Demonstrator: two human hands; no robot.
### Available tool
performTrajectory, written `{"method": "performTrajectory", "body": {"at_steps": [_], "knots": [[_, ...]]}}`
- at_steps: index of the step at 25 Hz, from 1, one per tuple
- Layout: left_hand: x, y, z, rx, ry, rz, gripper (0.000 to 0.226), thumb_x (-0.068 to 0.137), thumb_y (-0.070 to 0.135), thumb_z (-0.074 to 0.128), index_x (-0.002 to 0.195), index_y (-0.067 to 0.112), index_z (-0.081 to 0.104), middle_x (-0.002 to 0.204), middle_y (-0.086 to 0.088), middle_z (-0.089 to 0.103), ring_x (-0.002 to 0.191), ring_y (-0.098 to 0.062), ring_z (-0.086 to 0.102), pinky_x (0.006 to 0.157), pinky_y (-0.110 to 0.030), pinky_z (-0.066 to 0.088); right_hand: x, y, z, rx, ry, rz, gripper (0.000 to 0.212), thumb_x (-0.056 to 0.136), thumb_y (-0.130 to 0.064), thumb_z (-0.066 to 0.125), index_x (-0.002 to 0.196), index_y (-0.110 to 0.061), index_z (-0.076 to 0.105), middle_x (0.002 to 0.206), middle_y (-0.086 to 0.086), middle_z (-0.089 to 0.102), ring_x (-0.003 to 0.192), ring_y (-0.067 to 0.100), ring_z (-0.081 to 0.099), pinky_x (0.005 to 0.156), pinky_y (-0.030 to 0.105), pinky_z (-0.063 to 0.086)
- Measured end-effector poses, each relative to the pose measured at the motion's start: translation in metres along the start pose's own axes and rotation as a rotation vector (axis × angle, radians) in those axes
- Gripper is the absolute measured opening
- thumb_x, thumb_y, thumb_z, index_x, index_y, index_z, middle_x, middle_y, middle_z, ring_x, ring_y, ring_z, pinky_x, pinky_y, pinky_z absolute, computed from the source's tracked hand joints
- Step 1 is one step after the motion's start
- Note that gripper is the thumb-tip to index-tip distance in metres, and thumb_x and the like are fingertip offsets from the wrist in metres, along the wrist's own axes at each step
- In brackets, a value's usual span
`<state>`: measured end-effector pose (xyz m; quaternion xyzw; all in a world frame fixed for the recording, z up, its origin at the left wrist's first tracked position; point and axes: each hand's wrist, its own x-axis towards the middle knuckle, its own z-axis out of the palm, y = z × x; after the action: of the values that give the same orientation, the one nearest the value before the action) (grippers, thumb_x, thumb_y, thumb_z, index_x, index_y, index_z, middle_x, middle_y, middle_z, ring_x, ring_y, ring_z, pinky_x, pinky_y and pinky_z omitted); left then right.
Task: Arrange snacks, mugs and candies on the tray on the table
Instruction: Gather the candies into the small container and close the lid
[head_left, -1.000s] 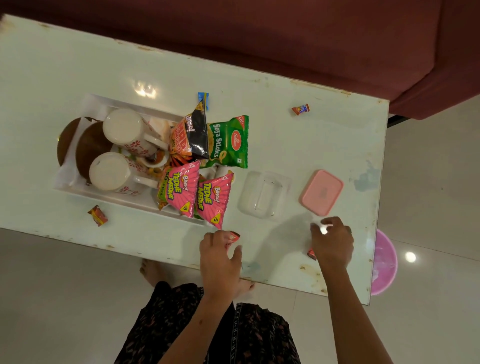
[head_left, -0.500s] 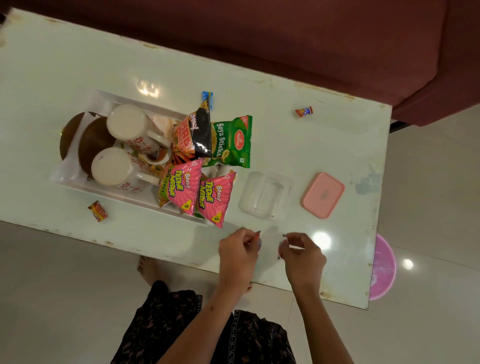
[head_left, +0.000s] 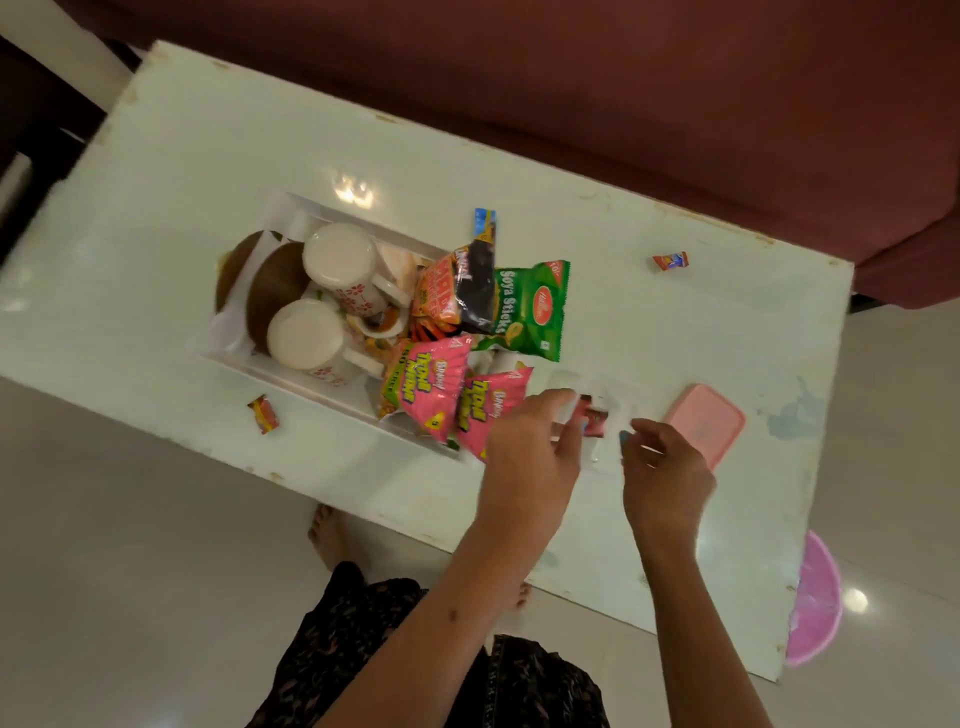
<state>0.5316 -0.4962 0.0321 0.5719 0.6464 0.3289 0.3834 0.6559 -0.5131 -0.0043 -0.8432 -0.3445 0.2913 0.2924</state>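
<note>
Left hand (head_left: 530, 452), centre-right of frame, fingers spread, pinching nothing; a wrapped candy (head_left: 592, 418) sits just past its fingertips, over the clear box (head_left: 602, 395). Right hand (head_left: 662, 467) loosely curled, empty as far as visible. Candy's prob. light w/ crinkly, slippery foil: pinch by the twisted ends.

Bare forearms, bare feet, dark patterned garment (head_left: 363, 649), blue-painted fingernails
</note>
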Motion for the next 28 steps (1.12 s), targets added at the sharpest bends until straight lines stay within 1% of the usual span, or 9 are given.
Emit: {"method": "performTrajectory", "body": {"at_steps": [4, 7, 8, 10, 13, 16, 20, 23, 28], "knots": [[-0.008, -0.068, -0.091, -0.050, 0.375, -0.062, 0.020, 0.082, 0.010, 0.062, 0.096, 0.024, 0.063, 0.089, 0.004, 0.067, 0.070, -0.002, 0.063, 0.061, -0.011, 0.052, -0.009, -0.002, 0.005, -0.036, 0.003, -0.030, 0.015, 0.088, -0.014, 0.061, 0.099, -0.007, 0.069, 0.095, 0.011, 0.073, 0.072, 0.014, 0.060, 0.060, -0.011, 0.030], [-0.002, -0.133, -0.140, 0.168, 0.591, -0.320, 0.026, 0.080, 0.004, 0.062, 0.105, 0.010, 0.058, 0.102, -0.013, 0.059, 0.083, -0.020, 0.059, 0.074, -0.040, 0.055, -0.015, -0.008, 0.012, -0.015, -0.001, -0.026, 0.014, 0.089, -0.017, 0.059, 0.096, -0.010, 0.069, 0.090, 0.007, 0.072, 0.074, 0.017, 0.062, 0.065, 0.005, 0.038], [0.003, -0.150, -0.146, 0.258, 0.572, -0.393, 0.033, 0.080, 0.004, 0.063, 0.112, 0.006, 0.056, 0.106, -0.018, 0.055, 0.092, -0.027, 0.056, 0.081, -0.043, 0.051, -0.015, -0.010, 0.013, -0.014, -0.003, -0.026, 0.014, 0.089, -0.018, 0.058, 0.095, -0.011, 0.068, 0.089, 0.007, 0.071, 0.075, 0.019, 0.063, 0.067, 0.016, 0.038], [0.013, -0.177, -0.149, 0.405, 0.434, -0.469, 0.045, 0.080, 0.006, 0.063, 0.123, 0.003, 0.049, 0.115, -0.022, 0.052, 0.108, -0.034, 0.048, 0.093, -0.040, 0.040, -0.015, -0.013, 0.015, -0.022, -0.012, -0.033, 0.014, 0.089, -0.020, 0.058, 0.094, -0.012, 0.068, 0.088, 0.007, 0.071, 0.073, 0.019, 0.061, 0.069, 0.019, 0.036], [0.021, -0.195, -0.142, 0.441, 0.310, -0.466, 0.047, 0.083, 0.007, 0.060, 0.127, -0.002, 0.045, 0.128, -0.022, 0.047, 0.120, -0.035, 0.044, 0.101, -0.033, 0.037, -0.012, -0.017, 0.012, -0.012, -0.021, -0.053, 0.012, 0.088, -0.017, 0.060, 0.093, -0.010, 0.068, 0.085, 0.007, 0.069, 0.068, 0.018, 0.059, 0.059, -0.002, 0.035], [0.017, -0.198, -0.138, 0.409, 0.333, -0.444, 0.027, 0.085, 0.000, 0.053, 0.112, -0.004, 0.056, 0.118, -0.021, 0.051, 0.106, -0.033, 0.053, 0.084, -0.019, 0.037, -0.006, -0.018, 0.004, 0.000, -0.035, -0.062, 0.010, 0.087, -0.013, 0.061, 0.092, -0.008, 0.069, 0.080, 0.003, 0.066, 0.064, 0.012, 0.057, 0.058, -0.011, 0.030], [-0.016, -0.203, -0.130, 0.574, 0.220, -0.294, 0.019, 0.080, -0.003, 0.058, 0.098, -0.005, 0.063, 0.102, -0.025, 0.055, 0.077, -0.040, 0.060, 0.076, -0.041, 0.050, 0.000, -0.012, -0.001, -0.006, -0.039, -0.044, 0.009, 0.087, -0.013, 0.060, 0.091, -0.012, 0.069, 0.083, -0.002, 0.066, 0.065, 0.004, 0.058, 0.060, -0.008, 0.033], [-0.049, -0.209, -0.118, 0.580, 0.071, -0.262, 0.016, 0.073, -0.005, 0.066, 0.088, 0.000, 0.065, 0.095, -0.018, 0.053, 0.066, -0.036, 0.060, 0.068, -0.039, 0.052, -0.003, -0.004, -0.004, -0.002, -0.045, -0.029, 0.008, 0.087, -0.013, 0.061, 0.089, -0.014, 0.069, 0.081, -0.004, 0.067, 0.065, 0.004, 0.060, 0.059, -0.007, 0.035], [-0.050, -0.186, -0.098, 0.489, -0.014, -0.318, 0.012, 0.067, -0.004, 0.071, 0.069, 0.006, 0.065, 0.080, -0.009, 0.056, 0.058, -0.026, 0.059, 0.061, -0.034, 0.054, -0.005, 0.015, -0.008, -0.019, -0.073, 0.007, 0.009, 0.086, -0.013, 0.063, 0.092, -0.013, 0.070, 0.082, -0.003, 0.069, 0.066, -0.005, 0.058, 0.059, -0.008, 0.035]]}}
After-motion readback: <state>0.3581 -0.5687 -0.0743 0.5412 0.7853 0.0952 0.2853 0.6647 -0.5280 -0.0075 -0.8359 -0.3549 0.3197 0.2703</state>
